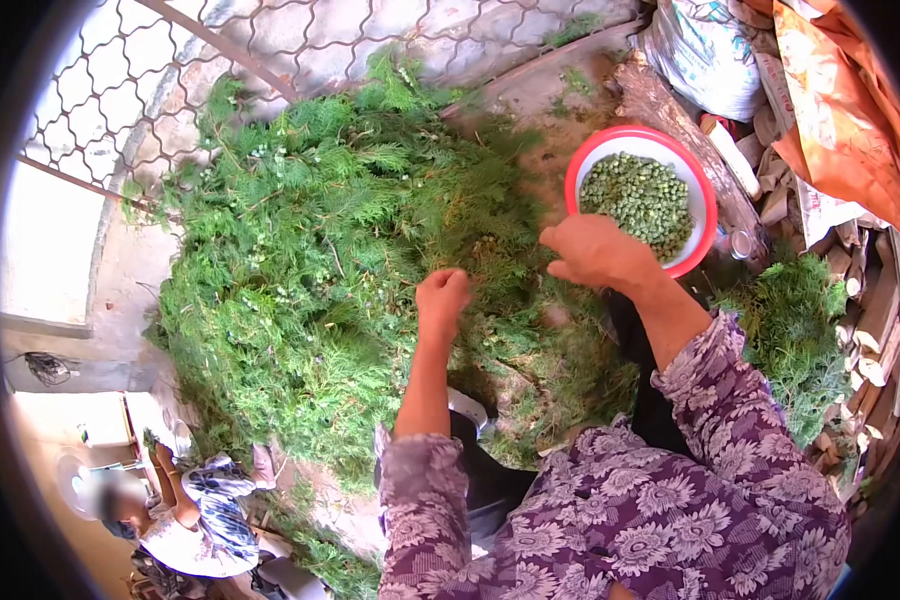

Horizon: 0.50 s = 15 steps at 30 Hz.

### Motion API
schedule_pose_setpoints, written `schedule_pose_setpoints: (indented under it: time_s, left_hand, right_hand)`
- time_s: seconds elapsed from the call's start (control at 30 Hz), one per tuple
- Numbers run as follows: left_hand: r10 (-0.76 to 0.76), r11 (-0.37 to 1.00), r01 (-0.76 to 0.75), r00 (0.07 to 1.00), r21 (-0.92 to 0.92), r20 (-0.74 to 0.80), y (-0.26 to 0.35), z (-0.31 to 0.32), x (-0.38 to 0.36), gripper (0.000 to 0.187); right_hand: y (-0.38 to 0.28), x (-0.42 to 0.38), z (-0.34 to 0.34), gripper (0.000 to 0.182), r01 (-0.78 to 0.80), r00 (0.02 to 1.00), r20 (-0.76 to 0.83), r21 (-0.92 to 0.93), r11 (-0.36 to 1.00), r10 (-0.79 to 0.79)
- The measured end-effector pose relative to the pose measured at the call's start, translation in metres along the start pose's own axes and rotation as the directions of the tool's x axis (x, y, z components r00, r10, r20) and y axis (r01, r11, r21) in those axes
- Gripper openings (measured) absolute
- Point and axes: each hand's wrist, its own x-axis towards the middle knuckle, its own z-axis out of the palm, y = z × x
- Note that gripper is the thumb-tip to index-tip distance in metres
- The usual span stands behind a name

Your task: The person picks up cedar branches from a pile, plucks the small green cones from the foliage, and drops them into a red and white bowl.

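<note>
A large heap of feathery green conifer branches (320, 230), dotted with small pale cones, lies in front of me. My left hand (442, 300) is closed in a fist over its near side; what it holds, if anything, is hidden. My right hand (602, 252) hovers at the near left rim of a red-rimmed white bowl (709, 200). Its fingers are bent, with a gap between forefinger and thumb, and nothing shows in them. Inside the bowl lie many small green cones (638, 195).
A wire-mesh gate (370, 35) borders the heap at the back. Firewood (875, 330), a white sack (710, 60) and an orange sheet (850, 120) are on the right, beside more greenery (790, 340). Another person (195, 530) sits at the lower left.
</note>
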Motion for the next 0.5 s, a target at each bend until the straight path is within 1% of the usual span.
schedule_pose_setpoints:
  time_s: [0.03,0.07,0.1,0.13,0.2,0.23,0.3,0.33,0.4,0.43,0.47,0.5]
  left_hand:
    - [0.003,1.000,-0.003,1.000,0.001,0.002,-0.020,-0.007,0.015,0.020]
    - [0.028,0.965,-0.006,0.996,0.262,-0.080,-0.039,-0.016,0.028,0.027]
    - [0.071,0.864,0.016,0.985,0.503,-0.154,-0.051,-0.025,0.039,0.035]
    - [0.068,0.864,0.019,0.986,0.503,-0.154,-0.056,-0.034,0.047,0.035]
    - [0.193,0.637,0.063,0.952,0.768,-0.238,-0.057,-0.053,0.066,0.049]
    - [0.195,0.639,0.060,0.952,0.767,-0.237,-0.055,-0.062,0.074,0.049]
    - [0.264,0.654,0.094,0.902,0.751,-0.342,-0.052,-0.076,0.087,0.053]
    - [0.262,0.656,0.090,0.904,0.749,-0.338,-0.053,-0.083,0.095,0.053]
    - [0.301,0.639,0.103,0.878,0.762,-0.371,-0.059,-0.095,0.111,0.055]
    - [0.291,0.634,0.107,0.884,0.766,-0.365,-0.060,-0.097,0.117,0.059]
    - [0.282,0.639,0.110,0.887,0.761,-0.366,-0.063,-0.097,0.121,0.059]
    - [0.213,0.657,0.146,0.905,0.739,-0.368,-0.065,-0.098,0.125,0.062]
  right_hand:
    - [0.000,0.000,0.003,0.026,0.036,0.999,-0.008,0.013,0.999,-0.036]
    - [-0.001,-0.001,0.002,0.026,0.034,0.999,-0.010,0.013,0.999,-0.034]
    - [-0.004,-0.003,0.001,0.027,0.044,0.999,0.021,0.022,0.999,-0.044]
    - [-0.006,-0.004,0.002,0.027,0.054,0.997,0.054,0.032,0.998,-0.055]
    - [-0.006,-0.003,0.007,0.028,0.055,0.997,0.053,0.036,0.998,-0.057]
    - [-0.007,-0.004,0.006,0.028,0.048,0.997,0.058,0.037,0.998,-0.050]
    - [-0.011,-0.005,0.004,0.027,0.037,0.996,0.076,0.029,0.999,-0.039]
    - [-0.013,-0.005,0.004,0.027,0.032,0.996,0.078,0.025,0.999,-0.034]
    - [-0.016,-0.004,0.006,0.026,0.022,0.989,0.146,0.031,0.999,-0.027]
    - [-0.018,-0.005,0.006,0.024,0.037,0.987,0.157,0.023,0.999,-0.040]
    - [-0.018,-0.005,0.006,0.024,0.035,0.985,0.166,0.019,0.999,-0.038]
    - [-0.019,-0.005,0.006,0.024,0.043,0.986,0.160,0.016,0.999,-0.045]
